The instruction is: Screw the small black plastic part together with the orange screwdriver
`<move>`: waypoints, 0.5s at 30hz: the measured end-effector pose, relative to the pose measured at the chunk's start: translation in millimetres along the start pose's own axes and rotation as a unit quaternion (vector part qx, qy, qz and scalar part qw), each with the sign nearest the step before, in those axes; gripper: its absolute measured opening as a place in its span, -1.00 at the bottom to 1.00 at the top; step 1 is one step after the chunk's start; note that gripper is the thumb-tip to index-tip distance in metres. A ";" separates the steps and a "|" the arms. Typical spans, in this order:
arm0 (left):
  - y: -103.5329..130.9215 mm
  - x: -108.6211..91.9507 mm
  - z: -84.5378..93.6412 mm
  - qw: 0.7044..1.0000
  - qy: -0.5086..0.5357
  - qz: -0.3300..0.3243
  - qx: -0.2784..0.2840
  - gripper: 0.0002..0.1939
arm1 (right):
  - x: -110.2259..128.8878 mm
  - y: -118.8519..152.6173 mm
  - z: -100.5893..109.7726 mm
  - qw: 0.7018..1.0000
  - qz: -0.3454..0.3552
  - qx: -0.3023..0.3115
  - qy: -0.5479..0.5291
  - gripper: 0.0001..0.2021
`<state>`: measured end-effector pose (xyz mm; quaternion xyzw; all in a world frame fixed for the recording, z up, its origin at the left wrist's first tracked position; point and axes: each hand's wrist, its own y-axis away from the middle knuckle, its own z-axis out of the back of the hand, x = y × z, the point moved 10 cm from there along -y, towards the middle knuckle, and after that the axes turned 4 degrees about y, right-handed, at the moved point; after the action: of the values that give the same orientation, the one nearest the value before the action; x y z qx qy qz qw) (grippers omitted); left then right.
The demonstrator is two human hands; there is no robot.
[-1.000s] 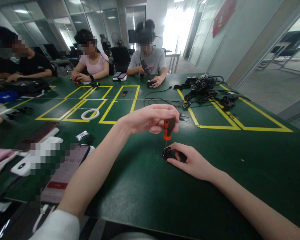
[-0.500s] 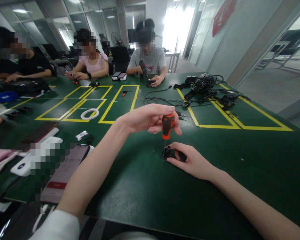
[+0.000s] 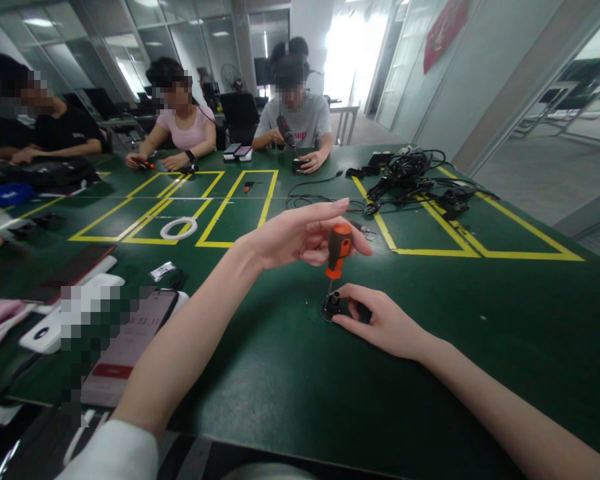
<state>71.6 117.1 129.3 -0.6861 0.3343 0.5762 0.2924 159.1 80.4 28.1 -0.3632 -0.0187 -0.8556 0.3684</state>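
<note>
An orange and black screwdriver [image 3: 339,250] stands nearly upright, its tip down at a small round black part [image 3: 331,307] on the green table. Curled fingers of my left hand [image 3: 305,237] rest against the back of the handle, while the thumb is raised off it. Low on the right side of the black part, my right hand [image 3: 380,320] pinches it between thumb and index finger. The exact spot where the screwdriver tip meets the part is too small to make out.
On the green table [image 3: 280,373], a phone [image 3: 125,347] and a white device [image 3: 70,313] lie left, a white ring [image 3: 179,229] farther back. Tangled black cables [image 3: 410,173] sit at the back right. Across the table, a person [image 3: 300,120] holds a drill.
My left thumb has lifted off the top of the screwdriver and its fingers have loosened. The handle leans slightly more to the right. Across the table, another person's hands have moved apart.
</note>
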 end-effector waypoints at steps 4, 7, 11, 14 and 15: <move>-0.9 -4.0 -4.7 0.999 0.001 -0.013 0.031 -0.52 | -0.1 -0.4 0.0 1.000 -0.005 0.001 0.001 -0.81; -1.8 -5.4 -5.0 1.000 -0.007 -0.020 0.022 -0.49 | 0.0 -0.2 0.2 1.000 -0.003 -0.002 0.001 -0.80; 3.0 -21.7 1.0 0.988 -0.106 -0.081 -0.083 -0.57 | -1.3 0.1 0.4 1.000 -0.005 -0.006 0.004 -0.79; 14.9 -48.6 -7.1 0.929 -0.276 -0.175 -0.171 -0.68 | -2.0 0.2 -0.2 1.000 -0.010 -0.002 0.006 -0.81; 19.3 -56.4 -12.2 0.895 -0.347 -0.198 -0.199 -0.75 | -1.9 0.3 -0.2 1.000 -0.011 -0.002 0.006 -0.81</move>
<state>57.3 102.7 186.6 -0.5381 -0.0533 0.7626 0.3551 160.1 81.3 26.6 -0.3582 -0.0190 -0.8618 0.3586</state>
